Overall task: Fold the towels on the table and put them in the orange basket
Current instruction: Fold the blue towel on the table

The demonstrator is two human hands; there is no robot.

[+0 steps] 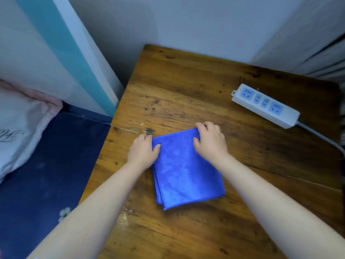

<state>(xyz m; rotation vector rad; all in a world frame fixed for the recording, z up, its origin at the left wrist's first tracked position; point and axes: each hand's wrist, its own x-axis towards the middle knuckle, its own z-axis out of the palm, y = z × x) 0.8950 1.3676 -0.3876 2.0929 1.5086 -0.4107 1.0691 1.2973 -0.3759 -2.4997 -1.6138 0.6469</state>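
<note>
A blue towel point(183, 172) lies folded into a rectangle of several layers on the wooden table point(186, 81). My left hand point(142, 152) grips its far left corner, thumb on top of the cloth and fingers curled at the edge. At the far right corner, my right hand point(210, 141) holds the towel with its thumb on the cloth and its fingers curled over the far edge. No orange basket is in view.
A white power strip point(265, 105) with blue sockets lies at the table's far right, its cable running off to the right. Left of the table is a bed with a dark blue sheet point(46, 174) and a pale pillow point(20, 124). Walls close off the back.
</note>
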